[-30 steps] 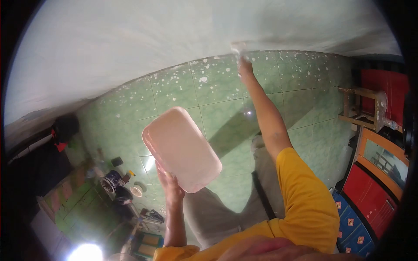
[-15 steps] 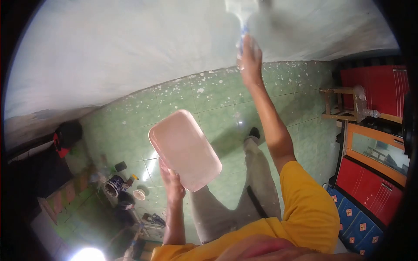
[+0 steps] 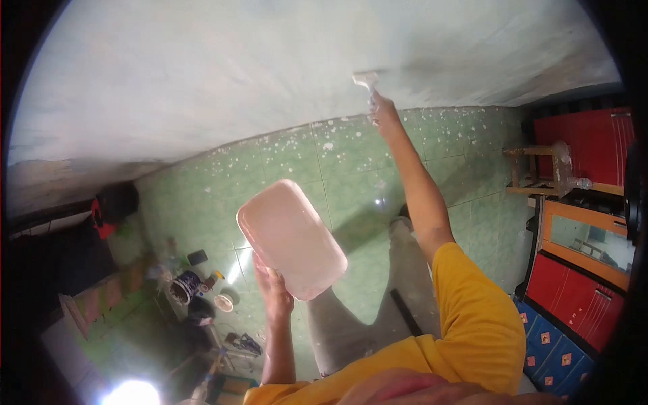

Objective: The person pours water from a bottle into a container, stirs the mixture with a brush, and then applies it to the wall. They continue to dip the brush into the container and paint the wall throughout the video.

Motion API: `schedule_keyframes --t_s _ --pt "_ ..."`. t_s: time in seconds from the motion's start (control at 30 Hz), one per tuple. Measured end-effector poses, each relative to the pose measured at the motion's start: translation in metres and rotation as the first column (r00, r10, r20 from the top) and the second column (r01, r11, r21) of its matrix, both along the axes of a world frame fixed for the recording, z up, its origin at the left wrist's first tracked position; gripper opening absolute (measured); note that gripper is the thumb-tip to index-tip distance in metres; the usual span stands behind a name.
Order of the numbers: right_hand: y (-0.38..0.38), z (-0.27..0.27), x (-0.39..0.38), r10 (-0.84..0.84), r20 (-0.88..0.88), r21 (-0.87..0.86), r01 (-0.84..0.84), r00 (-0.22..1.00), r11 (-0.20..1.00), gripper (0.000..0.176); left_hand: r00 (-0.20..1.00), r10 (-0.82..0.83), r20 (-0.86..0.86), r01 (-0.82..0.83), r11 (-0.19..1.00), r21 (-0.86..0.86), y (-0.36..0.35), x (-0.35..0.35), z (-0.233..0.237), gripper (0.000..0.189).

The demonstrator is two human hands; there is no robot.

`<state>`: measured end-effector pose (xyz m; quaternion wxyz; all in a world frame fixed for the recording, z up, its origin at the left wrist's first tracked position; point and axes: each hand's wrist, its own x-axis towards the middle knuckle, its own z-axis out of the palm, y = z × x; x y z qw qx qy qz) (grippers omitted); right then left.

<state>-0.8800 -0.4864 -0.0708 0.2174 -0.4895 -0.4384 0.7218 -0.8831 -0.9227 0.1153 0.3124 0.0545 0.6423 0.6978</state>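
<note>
My right hand is closed around the handle of a broad-bladed putty knife. Its pale blade lies at the lower part of the whitish wall, casting a shadow to the right; exact contact is hard to tell. A pale pink rectangular tray with rounded corners is tilted in front of my legs. My left hand grips the tray by its lower left edge, thumb on the near side and the other fingers mostly hidden behind it.
White splatters dot the green tiled floor along the wall. At left stand a dark bucket, a small pale tub and clutter near a bright lamp. A wooden stool and a red cabinet stand at right.
My right hand and the putty knife have come down the wall, toward the floor. The tray stays in my left hand, and the whole view has shifted slightly.
</note>
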Motion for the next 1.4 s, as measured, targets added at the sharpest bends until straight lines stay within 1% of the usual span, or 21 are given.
schedule_keyframes --t_s 0.13,0.2,0.23,0.37,0.43,0.5,0.6,0.67,0.7,0.77,0.8,0.83,0.9,1.0,1.1,1.13,1.2,1.27,1.3,1.37,1.4 --pt "-0.034 0.184 -0.002 -0.008 -0.005 0.24 0.009 1.0 0.971 0.04 1.0 -0.027 0.009 0.027 1.0 0.015 -0.013 -0.014 0.025 0.089" --pt "-0.057 0.246 -0.002 -0.045 -0.09 0.364 0.075 0.995 0.928 0.042 0.998 -0.015 0.054 0.013 0.999 0.038 -0.023 -0.022 0.031 0.09" --pt "-0.066 0.258 -0.005 -0.056 -0.132 0.424 0.107 0.99 0.899 0.042 0.999 -0.044 0.033 0.042 0.998 0.048 -0.028 -0.028 0.028 0.091" --pt "-0.072 0.236 -0.03 -0.146 -0.198 0.488 0.226 0.969 0.843 0.043 0.992 -0.121 -0.03 0.122 0.992 0.039 -0.054 -0.052 0.015 0.092" --pt "-0.064 0.176 -0.044 -0.163 -0.187 0.486 0.236 0.969 0.842 0.045 0.988 -0.15 -0.047 0.151 0.988 0.02 -0.064 -0.061 0.014 0.092" --pt "-0.045 0.091 -0.055 -0.204 -0.064 0.605 0.201 0.977 0.77 0.047 0.983 -0.173 -0.06 0.175 0.984 0.018 -0.07 -0.069 0.018 0.093" --pt "-0.048 0.0 -0.051 -0.18 -0.026 0.391 0.176 0.983 0.904 0.047 0.99 -0.132 -0.043 0.133 0.991 0.029 -0.076 -0.074 0.017 0.094" --pt "-0.057 -0.03 -0.04 -0.152 0.125 0.16 0.131 0.98 0.978 0.046 0.994 -0.105 -0.018 0.105 0.994 -0.014 -0.083 -0.074 0.017 0.093" --pt "-0.06 -0.03 -0.035 -0.126 0.194 0.044 0.12 0.973 0.992 0.045 0.996 -0.092 -0.008 0.091 0.995 -0.028 -0.085 -0.075 0.017 0.093" --pt "-0.058 -0.021 -0.026 -0.114 0.11 0.038 0.111 0.987 0.993 0.043 0.988 -0.142 -0.064 0.137 0.988 -0.075 -0.089 -0.079 0.015 0.09" --pt "-0.057 -0.01 -0.024 -0.103 0.067 0.037 0.101 0.992 0.994 0.042 0.988 -0.14 -0.063 0.136 0.989 -0.058 -0.089 -0.078 0.019 0.089" --pt "-0.056 0.017 -0.027 -0.098 0.041 0.073 0.095 0.994 0.993 0.041 0.989 -0.138 -0.062 0.135 0.99 -0.041 -0.089 -0.078 0.025 0.088" --pt "-0.045 0.096 -0.035 -0.094 -0.029 0.156 0.098 0.995 0.983 0.04 0.995 -0.103 -0.013 0.104 0.991 0.081 -0.083 -0.078 0.043 0.085" --pt "-0.061 0.24 -0.037 -0.101 -0.021 0.326 0.102 0.995 0.94 0.039 0.987 -0.15 -0.052 0.153 0.987 0.054 -0.091 -0.083 0.064 0.085" --pt "-0.092 0.361 -0.029 -0.133 -0.102 0.496 0.167 0.986 0.852 0.04 0.991 -0.13 -0.032 0.134 0.977 0.168 -0.083 -0.075 0.109 0.084" --pt "-0.097 0.387 -0.025 -0.105 -0.176 0.466 0.176 0.979 0.867 0.041 0.99 -0.132 -0.046 0.137 0.979 0.149 -0.089 -0.073 0.122 0.083" --pt "-0.099 0.418 -0.029 -0.108 -0.218 0.57 0.216 0.97 0.793 0.042 0.988 -0.127 -0.091 0.139 0.982 0.129 -0.089 -0.077 0.14 0.081" --pt "-0.1 0.426 -0.031 -0.11 -0.231 0.617 0.233 0.967 0.752 0.043 0.99 -0.13 -0.062 0.139 0.973 0.184 -0.092 -0.079 0.156 0.08" --pt "-0.092 0.408 -0.039 -0.099 -0.224 0.626 0.221 0.97 0.748 0.043 0.991 -0.128 -0.048 0.135 0.968 0.214 -0.092 -0.08 0.162 0.079" --pt "-0.073 0.336 -0.058 -0.078 -0.158 0.667 0.165 0.984 0.727 0.045 0.994 -0.099 -0.056 0.108 0.972 0.21 -0.097 -0.083 0.162 0.079" --pt "-0.064 0.287 -0.067 -0.155 -0.036 0.76 0.128 0.987 0.637 0.047 0.994 -0.085 -0.063 0.096 0.974 0.204 -0.101 -0.085 0.166 0.078"
